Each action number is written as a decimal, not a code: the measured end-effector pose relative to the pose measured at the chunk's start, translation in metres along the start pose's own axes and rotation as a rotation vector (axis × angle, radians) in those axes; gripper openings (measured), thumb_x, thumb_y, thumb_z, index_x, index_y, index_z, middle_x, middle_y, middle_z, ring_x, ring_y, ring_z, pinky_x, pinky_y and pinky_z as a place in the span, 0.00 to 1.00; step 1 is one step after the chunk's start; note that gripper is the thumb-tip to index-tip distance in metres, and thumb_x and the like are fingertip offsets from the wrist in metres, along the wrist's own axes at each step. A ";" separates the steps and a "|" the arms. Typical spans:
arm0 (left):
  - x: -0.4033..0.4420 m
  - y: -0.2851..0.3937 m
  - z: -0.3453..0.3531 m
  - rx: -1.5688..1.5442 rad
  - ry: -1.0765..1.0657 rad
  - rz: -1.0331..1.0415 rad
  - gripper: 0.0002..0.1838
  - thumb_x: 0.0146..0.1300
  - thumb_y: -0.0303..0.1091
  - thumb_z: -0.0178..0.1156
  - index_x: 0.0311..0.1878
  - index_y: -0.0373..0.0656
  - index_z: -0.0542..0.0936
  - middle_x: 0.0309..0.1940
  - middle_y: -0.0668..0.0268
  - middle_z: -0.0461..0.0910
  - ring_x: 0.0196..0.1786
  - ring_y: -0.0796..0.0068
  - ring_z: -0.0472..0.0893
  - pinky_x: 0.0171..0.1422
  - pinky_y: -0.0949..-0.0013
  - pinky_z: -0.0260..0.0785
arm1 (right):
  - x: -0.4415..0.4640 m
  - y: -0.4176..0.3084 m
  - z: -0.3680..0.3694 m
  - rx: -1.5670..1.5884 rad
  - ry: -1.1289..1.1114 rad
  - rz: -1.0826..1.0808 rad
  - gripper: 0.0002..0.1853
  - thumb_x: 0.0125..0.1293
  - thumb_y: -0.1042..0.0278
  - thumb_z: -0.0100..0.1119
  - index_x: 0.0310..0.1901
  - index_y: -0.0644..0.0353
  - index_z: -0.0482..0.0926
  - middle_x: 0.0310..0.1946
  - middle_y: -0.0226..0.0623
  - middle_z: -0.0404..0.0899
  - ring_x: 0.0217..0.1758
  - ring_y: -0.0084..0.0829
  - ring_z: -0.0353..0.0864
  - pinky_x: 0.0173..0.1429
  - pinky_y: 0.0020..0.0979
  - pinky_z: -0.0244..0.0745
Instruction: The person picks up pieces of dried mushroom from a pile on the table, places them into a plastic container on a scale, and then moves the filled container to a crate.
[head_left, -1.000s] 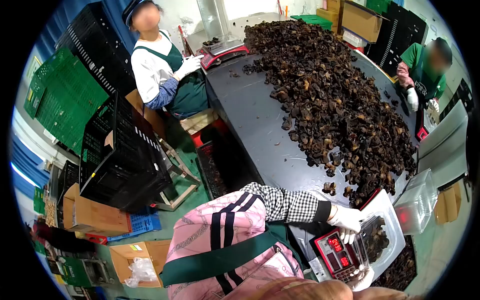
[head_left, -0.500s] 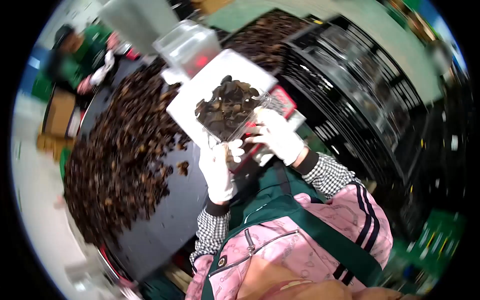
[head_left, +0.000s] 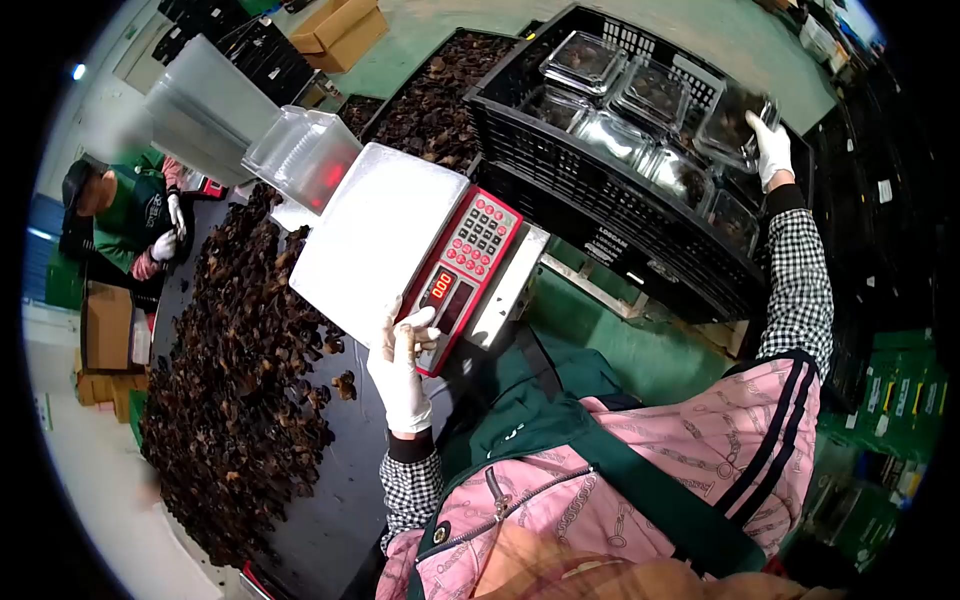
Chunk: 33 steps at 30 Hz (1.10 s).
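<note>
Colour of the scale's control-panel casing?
Red casing, seen best in the head view.

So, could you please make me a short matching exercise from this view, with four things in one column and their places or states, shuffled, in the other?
Column one
1. Wearer's left hand
2. Wearer's right hand
3. Scale
4. Dark heap

Column two
A. Spread loosely over the grey tabletop
B. At a clear box in the black crate
C. Showing 0.00 in lit digits
D. Beside the lit display, at the red panel's edge

Right pairs: 1-D, 2-B, 3-C, 4-A.
</note>
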<state>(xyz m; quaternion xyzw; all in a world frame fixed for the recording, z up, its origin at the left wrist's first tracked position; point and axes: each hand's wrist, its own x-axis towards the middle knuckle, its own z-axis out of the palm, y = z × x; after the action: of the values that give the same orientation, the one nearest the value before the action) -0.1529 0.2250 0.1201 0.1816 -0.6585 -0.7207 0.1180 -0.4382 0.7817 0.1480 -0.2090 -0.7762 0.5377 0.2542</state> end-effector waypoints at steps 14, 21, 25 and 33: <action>-0.016 -0.043 -0.046 -0.072 0.205 -0.075 0.19 0.78 0.29 0.52 0.67 0.31 0.74 0.49 0.57 0.88 0.41 0.80 0.83 0.48 0.76 0.76 | -0.007 -0.057 0.193 -0.342 -0.147 -1.032 0.24 0.73 0.59 0.64 0.65 0.63 0.77 0.62 0.49 0.80 0.66 0.43 0.78 0.71 0.39 0.70; -0.047 -0.073 -0.060 -0.206 0.237 -0.136 0.17 0.76 0.27 0.55 0.65 0.34 0.78 0.48 0.59 0.88 0.40 0.81 0.82 0.44 0.78 0.74 | -0.186 -0.157 0.428 0.098 -0.864 -1.355 0.16 0.74 0.70 0.61 0.61 0.61 0.80 0.57 0.41 0.84 0.61 0.36 0.84 0.66 0.32 0.75; -0.062 -0.078 -0.099 -0.041 0.506 -0.142 0.15 0.74 0.25 0.58 0.61 0.35 0.82 0.47 0.61 0.88 0.42 0.79 0.83 0.49 0.76 0.76 | -0.240 -0.148 0.555 0.149 -0.912 -1.630 0.25 0.69 0.70 0.64 0.67 0.55 0.76 0.67 0.43 0.76 0.69 0.42 0.76 0.72 0.37 0.72; 0.039 -0.084 -0.170 0.876 0.638 0.435 0.10 0.67 0.26 0.64 0.50 0.39 0.86 0.46 0.57 0.86 0.49 0.60 0.86 0.57 0.65 0.77 | -0.236 -0.131 0.643 0.074 -1.306 -1.281 0.16 0.67 0.81 0.59 0.54 0.55 0.84 0.48 0.43 0.87 0.54 0.41 0.87 0.61 0.33 0.80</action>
<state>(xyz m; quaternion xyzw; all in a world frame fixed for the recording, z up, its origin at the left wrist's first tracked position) -0.1115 0.0635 0.0209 0.2823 -0.8491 -0.2501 0.3698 -0.6580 0.1278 0.0433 0.6153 -0.7156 0.3299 0.0209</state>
